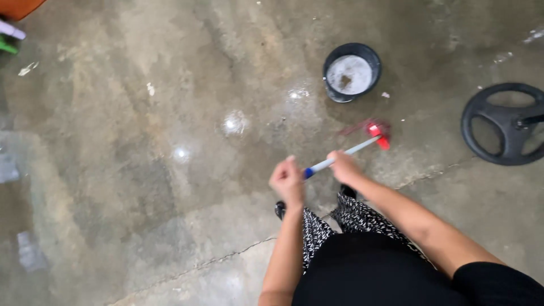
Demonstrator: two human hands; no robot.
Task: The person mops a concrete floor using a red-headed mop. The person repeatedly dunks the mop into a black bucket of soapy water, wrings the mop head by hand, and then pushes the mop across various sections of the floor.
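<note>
The floor (141, 141) is grey concrete, wet and shiny, with bright spots of light on it. A long crack (226, 255) runs across it. A black bucket (351, 72) and a black wheel (503, 123) sit on it. Small white scraps (26, 68) lie around.

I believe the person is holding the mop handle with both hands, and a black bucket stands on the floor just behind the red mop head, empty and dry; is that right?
Not quite: the head view shows the bucket holds cloudy, foamy water. The rest stands: left hand and right hand grip the mop handle, red mop head before the bucket.
</note>
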